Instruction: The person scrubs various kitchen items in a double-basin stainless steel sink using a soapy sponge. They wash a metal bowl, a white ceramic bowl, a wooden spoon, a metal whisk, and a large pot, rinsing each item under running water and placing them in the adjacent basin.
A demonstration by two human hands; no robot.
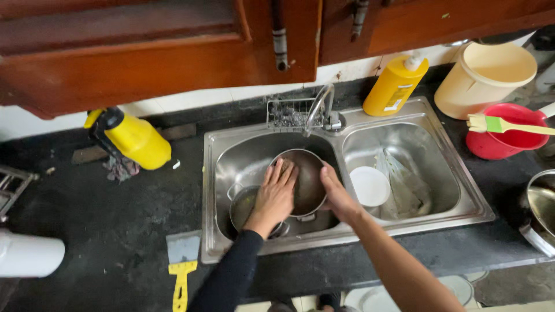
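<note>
Far left on the desk (115, 214) I see a yellow spray bottle (134, 140). In the left sink basin (231, 167), frame centre, my left hand (276, 193) lies flat with fingers spread inside the tilted steel pot (303, 182); my right hand (338, 196) grips its rim. The scrubbing looks midway: another pot (243, 205) waits below. The right basin holds a white plate (370, 186) and a plastic bag (407, 185). At right, a red bowl (509, 138) carries a brush (503, 124).

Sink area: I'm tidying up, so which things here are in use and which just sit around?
In use: steel pan, left hand, right hand, sink.
Lying about: yellow scraper, yellow spray bottle, soap bottle, white dish, red bowl, beige bucket.
</note>
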